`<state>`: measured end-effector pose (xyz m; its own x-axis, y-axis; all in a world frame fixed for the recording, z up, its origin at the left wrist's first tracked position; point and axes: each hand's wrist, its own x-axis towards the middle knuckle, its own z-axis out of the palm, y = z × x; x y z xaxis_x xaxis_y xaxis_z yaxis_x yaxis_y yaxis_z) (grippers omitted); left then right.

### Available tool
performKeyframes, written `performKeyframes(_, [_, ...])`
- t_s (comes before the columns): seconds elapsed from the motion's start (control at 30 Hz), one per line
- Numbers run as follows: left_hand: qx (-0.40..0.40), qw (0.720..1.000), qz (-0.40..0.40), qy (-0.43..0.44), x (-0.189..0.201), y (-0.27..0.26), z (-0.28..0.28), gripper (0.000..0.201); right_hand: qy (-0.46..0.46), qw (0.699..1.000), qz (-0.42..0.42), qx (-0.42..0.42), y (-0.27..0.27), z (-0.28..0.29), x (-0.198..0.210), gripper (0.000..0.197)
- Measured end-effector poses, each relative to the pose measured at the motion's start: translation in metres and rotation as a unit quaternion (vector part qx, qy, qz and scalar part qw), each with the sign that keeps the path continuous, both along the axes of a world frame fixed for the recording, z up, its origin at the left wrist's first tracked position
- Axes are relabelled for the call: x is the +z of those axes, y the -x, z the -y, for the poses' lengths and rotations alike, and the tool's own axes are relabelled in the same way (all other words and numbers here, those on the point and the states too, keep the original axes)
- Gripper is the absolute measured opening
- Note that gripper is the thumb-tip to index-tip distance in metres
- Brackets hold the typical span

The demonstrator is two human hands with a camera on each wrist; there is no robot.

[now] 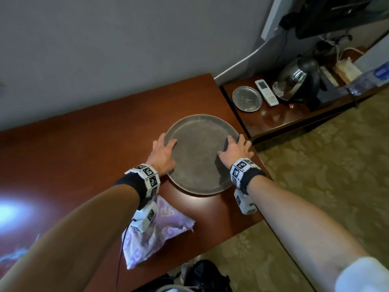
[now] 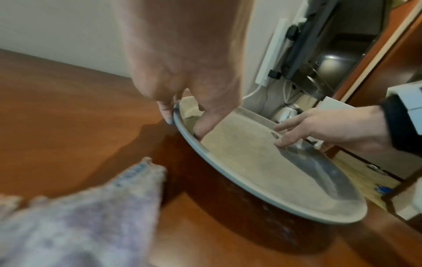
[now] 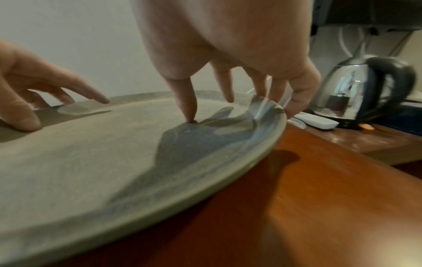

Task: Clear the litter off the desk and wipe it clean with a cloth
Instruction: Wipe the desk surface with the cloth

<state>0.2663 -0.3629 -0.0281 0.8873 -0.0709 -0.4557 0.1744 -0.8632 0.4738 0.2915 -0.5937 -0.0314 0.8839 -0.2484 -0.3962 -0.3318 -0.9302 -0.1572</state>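
Head view gives me a reddish-brown desk [image 1: 84,157] against a pale wall, patterned carpet to the right. My left hand [image 1: 162,153] and right hand [image 1: 233,148] grip opposite rims of a round grey tray [image 1: 200,157], fingers curled over the edge; being round, it has no long axis. A lilac cloth [image 1: 160,228] lies crumpled near the front edge.

Tray [image 1: 197,165] on desk [image 1: 84,154], cloth [image 1: 151,230] before it, kettle [image 1: 299,81] right

Reddish wood desk [image 1: 88,157] carried a big grey round tray [image 1: 200,157] near its right end, w/ a purple patterned cloth [image 1: 160,230] at the front edge.
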Motion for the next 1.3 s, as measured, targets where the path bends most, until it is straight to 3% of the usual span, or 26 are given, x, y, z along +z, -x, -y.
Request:
performKeyframes(0.3, [0.057,0.997,-0.020,-0.039,-0.009,-0.012,-0.118,0.094,-0.055,0.991,-0.005,0.122,-0.051,-0.123,0.005,0.062])
performKeyframes(0.53, [0.091,0.993,-0.020,-0.066,-0.021,-0.016,-0.179,0.087,-0.133,0.981,-0.014,0.143,-0.067,-0.179,-0.001,0.066])
performKeyframes(0.73, [0.085,0.993,-0.025,-0.075,-0.027,-0.014,-0.188,0.086,-0.146,0.976,-0.014,0.163,-0.066,-0.188,-0.014,0.055])
performKeyframes(1.0, [0.091,0.990,-0.011,-0.106,-0.015,0.033,-0.167,0.075,-0.128,0.963,-0.003,0.235,-0.029,-0.184,0.000,0.053])
performKeyframes(1.17, [0.105,0.988,-0.027,-0.112,-0.013,0.091,-0.159,0.076,-0.146,0.938,0.000,0.314,0.020,-0.182,-0.005,0.058])
performKeyframes(1.3, [0.073,0.986,-0.066,-0.136,-0.023,0.137,-0.152,0.079,-0.179,0.905,-0.007,0.386,0.076,-0.173,-0.012,0.061])
